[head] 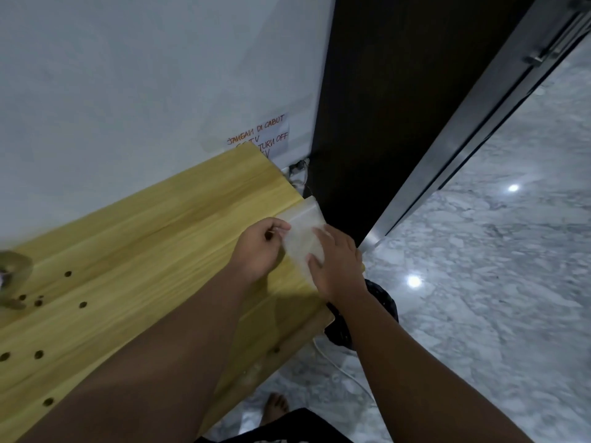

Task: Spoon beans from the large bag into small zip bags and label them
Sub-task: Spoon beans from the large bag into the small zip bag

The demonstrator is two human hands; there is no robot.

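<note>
One head-worn wide-angle view looks steeply down, close over the wooden table's (pixel 134 251) right end, seemingly tilted.

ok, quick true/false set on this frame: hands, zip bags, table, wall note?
1. Both hands are on the stack of small zip bags. True.
2. The stack lies in the middle of the wooden table. False: it lies at the table's far right end, near the dark door.
3. The left hand pinches the stack's left edge. True.
4. The right hand holds a spoon. False: it lies flat on the bags, no spoon visible.
5. The wall note has orange handwriting. True.
</note>
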